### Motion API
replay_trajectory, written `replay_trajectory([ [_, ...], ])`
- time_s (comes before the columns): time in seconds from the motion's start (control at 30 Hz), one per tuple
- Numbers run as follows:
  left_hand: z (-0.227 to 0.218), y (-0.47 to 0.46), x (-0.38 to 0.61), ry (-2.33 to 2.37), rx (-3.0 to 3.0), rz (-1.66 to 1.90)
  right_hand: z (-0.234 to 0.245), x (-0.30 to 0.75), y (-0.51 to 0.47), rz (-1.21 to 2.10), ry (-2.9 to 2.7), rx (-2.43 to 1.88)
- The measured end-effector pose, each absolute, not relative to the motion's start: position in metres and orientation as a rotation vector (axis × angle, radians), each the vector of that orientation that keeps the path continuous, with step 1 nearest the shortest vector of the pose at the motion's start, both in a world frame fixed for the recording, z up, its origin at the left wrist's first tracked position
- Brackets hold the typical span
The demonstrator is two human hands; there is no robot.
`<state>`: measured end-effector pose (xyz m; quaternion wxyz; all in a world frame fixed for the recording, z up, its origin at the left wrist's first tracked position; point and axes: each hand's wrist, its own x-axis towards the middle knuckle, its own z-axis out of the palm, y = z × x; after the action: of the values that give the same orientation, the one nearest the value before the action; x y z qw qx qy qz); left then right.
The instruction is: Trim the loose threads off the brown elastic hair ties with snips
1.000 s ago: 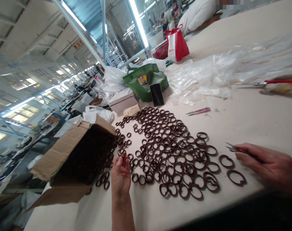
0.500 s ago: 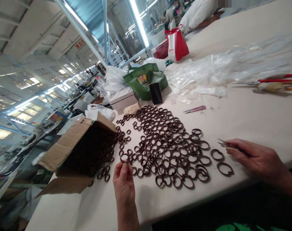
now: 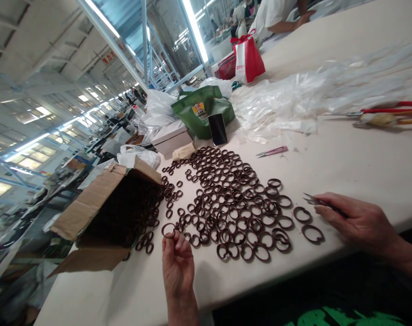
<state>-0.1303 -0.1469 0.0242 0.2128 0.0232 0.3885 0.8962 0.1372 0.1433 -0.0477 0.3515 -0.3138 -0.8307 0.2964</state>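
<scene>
My left hand [image 3: 178, 265] pinches a dark brown ring [image 3: 168, 230] upright between thumb and fingertips, just above the table's near side. Closed around small thread snips, my right hand [image 3: 357, 222] rests at the table's right front. The blade tips of the snips [image 3: 311, 199] point left, slightly apart, while their handle is hidden in the palm. Between the hands spreads a wide pile of similar brown rings [image 3: 240, 199], some overlapping. Two loose rings [image 3: 313, 234] lie beside the right hand. Left of my left hand, a cardboard box [image 3: 90, 203] lies tipped on its side, more rings spilling from its dark mouth.
Pink-handled snips [image 3: 272, 151] lie behind the pile. Farther back are a phone [image 3: 217, 129] leaning on a green bag [image 3: 204, 111], a white box [image 3: 172, 138], clear plastic sheets [image 3: 294, 99], a red-and-white bag [image 3: 249, 59] and red-handled scissors [image 3: 392, 113]. Another person's arm [image 3: 287, 25] rests at the far edge.
My left hand has turned, tilting the ring so it stands up more clearly to the left. My right hand stays nearly still with the snips. The whole view has shifted slightly.
</scene>
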Motion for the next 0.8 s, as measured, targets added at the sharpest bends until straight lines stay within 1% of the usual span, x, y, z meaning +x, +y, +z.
replay_trajectory([
  [0.1,0.028,-0.142,-0.113,0.803,-0.042,2.421,-0.04,0.136,0.142,0.965,-2.082,-0.886],
  [0.17,0.029,-0.136,-0.099,0.737,-0.102,2.378,-0.03,0.131,0.133,1.276,-1.915,-0.976],
  [0.23,0.027,-0.128,-0.084,0.801,-0.139,2.355,-0.016,0.122,0.117,1.693,-1.663,-0.988],
  [0.3,0.023,-0.12,-0.069,1.006,-0.121,2.371,-0.003,0.109,0.098,1.944,-1.554,-0.87],
  [0.4,0.014,-0.114,-0.049,1.445,0.007,2.393,0.01,0.086,0.073,2.109,-1.617,-0.729],
  [0.57,0.01,-0.115,-0.027,1.978,0.48,2.225,0.019,0.059,0.045,2.369,-1.566,-0.568],
  [0.7,0.019,-0.114,-0.018,2.139,0.834,2.127,0.023,0.051,0.033,2.475,-1.513,-0.477],
  [0.8,0.023,-0.113,-0.014,2.143,0.915,2.09,0.021,0.048,0.028,2.503,-1.536,-0.427],
])
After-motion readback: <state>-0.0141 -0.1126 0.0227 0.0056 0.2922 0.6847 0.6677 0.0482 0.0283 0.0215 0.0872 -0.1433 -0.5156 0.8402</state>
